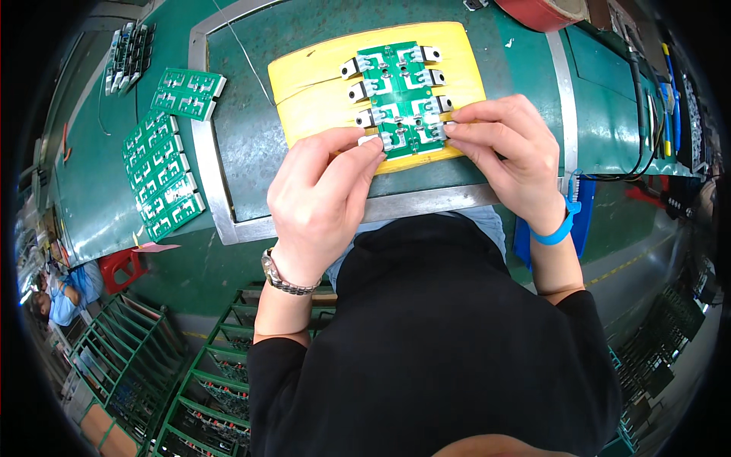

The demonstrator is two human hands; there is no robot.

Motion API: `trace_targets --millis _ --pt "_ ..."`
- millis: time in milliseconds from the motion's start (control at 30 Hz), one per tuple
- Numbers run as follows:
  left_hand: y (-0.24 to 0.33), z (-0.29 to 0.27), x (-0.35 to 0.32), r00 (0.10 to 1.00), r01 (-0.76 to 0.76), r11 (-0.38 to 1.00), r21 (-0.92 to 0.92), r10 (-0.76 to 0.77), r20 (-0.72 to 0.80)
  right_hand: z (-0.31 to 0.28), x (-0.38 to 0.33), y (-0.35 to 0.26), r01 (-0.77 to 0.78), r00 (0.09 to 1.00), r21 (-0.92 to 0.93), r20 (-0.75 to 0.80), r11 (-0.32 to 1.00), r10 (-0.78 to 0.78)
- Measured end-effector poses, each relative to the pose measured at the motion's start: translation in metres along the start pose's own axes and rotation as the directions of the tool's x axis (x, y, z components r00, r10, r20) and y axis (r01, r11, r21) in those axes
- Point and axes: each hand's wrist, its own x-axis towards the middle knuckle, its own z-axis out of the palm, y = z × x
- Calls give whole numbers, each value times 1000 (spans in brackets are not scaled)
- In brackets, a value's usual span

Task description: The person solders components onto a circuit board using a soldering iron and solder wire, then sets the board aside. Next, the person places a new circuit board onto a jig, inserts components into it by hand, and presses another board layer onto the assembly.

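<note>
A green circuit board (396, 97) lies on a yellow pad (320, 95) in front of me. Black transistors (349, 68), each with a hole in its tab, stick out along both long sides. At the board's near left corner, the thumb and forefinger of my left hand (316, 183) pinch a small pale part, apparently a transistor (370, 141), mostly hidden by the fingertips. Opposite it, my right hand (514, 152) is closed around the nearest transistor (448, 130) on the right edge. Both hands rest at the board's near end.
A metal frame (213, 164) borders the work surface. More green boards (164, 179) lie at the left, with a stack of black-and-white parts (128, 57) behind. A red roll (541, 11) stands at the far right. Green racks (205, 388) holding boards and another person (65, 301) are lower left.
</note>
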Motion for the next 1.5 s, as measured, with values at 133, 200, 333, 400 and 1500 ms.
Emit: trace_targets --millis 133,200,333,400,1500 --pt "0 2 1 1000 -9 1000 23 10 -9 -1 1 0 16 1000 -11 -10 1000 -16" --pt "0 3 -1 1000 0 1000 21 1 -31 -2 1 1 51 999 -19 5 998 -51" --pt "0 3 -2 999 3 1000 6 -3 -35 -6 2 5 96 995 -20 42 995 -95" --pt "0 4 -3 999 -1 1000 -6 0 -41 -6 4 5 84 996 -47 30 995 -83" --pt "-1 -1 -5 1000 1 999 36 -1 17 -4 7 9 142 989 -56 59 988 -139"
